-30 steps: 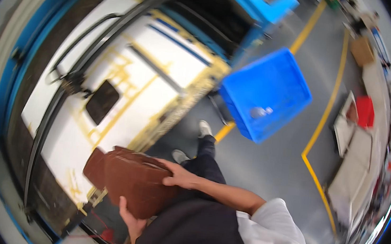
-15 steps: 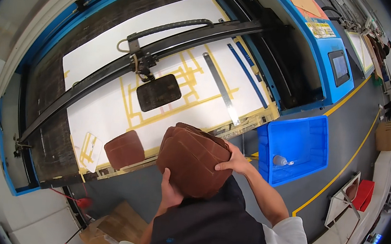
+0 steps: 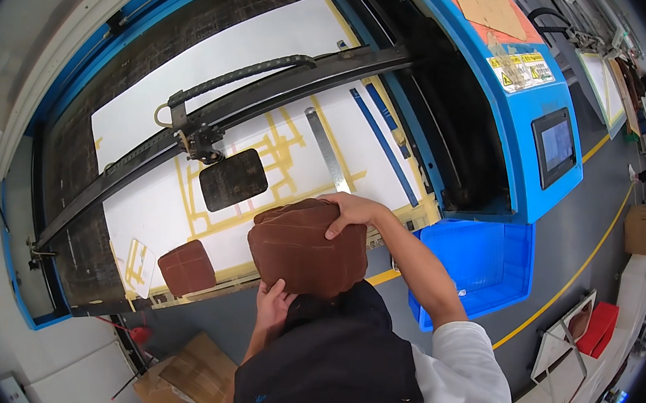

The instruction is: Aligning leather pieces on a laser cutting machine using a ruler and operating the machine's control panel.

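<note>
Shifting round the stack [image 3: 303, 256], the right hand [image 3: 355, 211] clamps its far edge, steadying it opposite the left hand [image 3: 272, 306], whose grip looks unclear.

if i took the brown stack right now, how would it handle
The brown stack could slide apart if tipped: layers show along its edge. It may be heavy, since left hand and right hand both support it. Pale creases hint at some flex.
</note>
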`<state>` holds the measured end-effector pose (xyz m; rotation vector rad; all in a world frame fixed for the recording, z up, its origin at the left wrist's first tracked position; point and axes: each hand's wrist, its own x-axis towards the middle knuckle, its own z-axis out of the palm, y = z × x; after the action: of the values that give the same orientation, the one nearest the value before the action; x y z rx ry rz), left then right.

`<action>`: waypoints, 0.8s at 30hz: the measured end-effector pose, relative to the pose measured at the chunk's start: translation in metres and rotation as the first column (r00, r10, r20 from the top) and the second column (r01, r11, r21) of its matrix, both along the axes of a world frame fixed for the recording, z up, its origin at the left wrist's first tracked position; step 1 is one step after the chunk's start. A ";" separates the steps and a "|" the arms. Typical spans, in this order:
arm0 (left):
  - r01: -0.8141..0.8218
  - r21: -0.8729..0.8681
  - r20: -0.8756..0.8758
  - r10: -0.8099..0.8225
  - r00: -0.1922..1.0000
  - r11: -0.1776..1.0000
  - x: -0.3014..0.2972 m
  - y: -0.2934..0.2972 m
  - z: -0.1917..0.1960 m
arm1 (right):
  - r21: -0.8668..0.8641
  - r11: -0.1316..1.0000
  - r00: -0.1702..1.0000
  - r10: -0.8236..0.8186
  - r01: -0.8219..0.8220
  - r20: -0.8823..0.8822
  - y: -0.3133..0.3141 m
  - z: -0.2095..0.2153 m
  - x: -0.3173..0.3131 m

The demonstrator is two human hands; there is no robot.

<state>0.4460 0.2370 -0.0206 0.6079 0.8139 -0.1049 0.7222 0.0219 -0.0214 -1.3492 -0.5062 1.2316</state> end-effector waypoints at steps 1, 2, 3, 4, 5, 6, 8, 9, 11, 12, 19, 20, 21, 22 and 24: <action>0.007 0.064 -0.049 -0.004 0.999 0.998 -0.002 0.002 -0.008 | -0.016 1.000 0.999 0.001 0.000 0.034 0.007 0.012 0.007; 0.029 0.125 -0.095 -0.018 0.995 0.992 0.000 0.005 -0.016 | -0.017 1.000 0.999 0.000 0.001 0.034 0.006 0.008 0.010; 0.031 0.123 -0.095 -0.019 0.995 0.992 0.001 0.008 -0.024 | -0.142 0.990 0.982 0.013 0.014 0.188 0.006 0.001 0.011; 0.160 0.175 -0.208 -0.122 0.970 0.971 0.001 0.013 -0.031 | -0.260 0.965 0.941 0.048 0.044 0.334 0.006 -0.012 0.010; 0.292 0.211 -0.324 -0.215 0.921 0.933 0.001 0.019 -0.038 | -0.301 0.945 0.890 0.025 0.128 0.456 0.001 -0.024 0.005; 0.271 0.219 -0.324 -0.192 0.926 0.937 -0.001 0.023 -0.035 | -0.293 0.950 0.888 0.041 0.107 0.458 0.002 -0.030 0.001; 0.313 0.255 -0.423 -0.185 0.887 0.915 -0.002 0.031 -0.031 | -0.280 0.850 0.880 -0.358 0.445 0.311 0.001 -0.038 -0.003; 0.303 0.257 -0.427 -0.173 0.888 0.918 -0.004 0.035 -0.034 | -0.279 0.857 0.886 -0.349 0.434 0.307 -0.001 -0.041 -0.005; 0.191 0.723 -0.255 -0.001 0.967 0.664 -0.004 0.043 -0.057 | -0.435 0.597 0.640 -0.178 0.674 0.747 -0.003 -0.041 -0.005; 0.105 0.882 -0.141 0.045 0.989 0.459 -0.008 0.046 -0.065 | -0.437 0.603 0.644 -0.174 0.668 0.745 0.000 -0.042 -0.004; 0.242 0.598 -0.264 -0.098 0.960 0.764 0.083 0.031 -0.005 | -0.525 0.481 0.638 -0.096 0.702 0.764 0.014 -0.059 0.007; 0.271 0.601 -0.246 -0.148 0.958 0.752 0.087 0.031 -0.001 | -0.526 0.482 0.639 -0.094 0.700 0.764 0.011 -0.060 0.008; 0.299 0.603 -0.229 -0.199 0.953 0.740 0.089 0.030 0.001 | -0.514 0.486 0.649 -0.155 0.707 0.745 0.007 -0.060 0.008; 0.297 0.601 -0.229 -0.197 0.953 0.742 0.088 0.031 -0.001 | -0.503 0.488 0.657 -0.216 0.713 0.722 0.003 -0.060 0.009; 0.250 0.614 -0.162 -0.190 0.968 0.749 0.086 0.031 -0.004 | -0.464 0.473 0.603 -0.197 0.749 0.773 -0.008 -0.060 0.012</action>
<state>0.5325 0.2676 -0.0244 1.3549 0.8604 -0.0725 0.7345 0.0139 -0.0813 -2.4886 0.0753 0.3793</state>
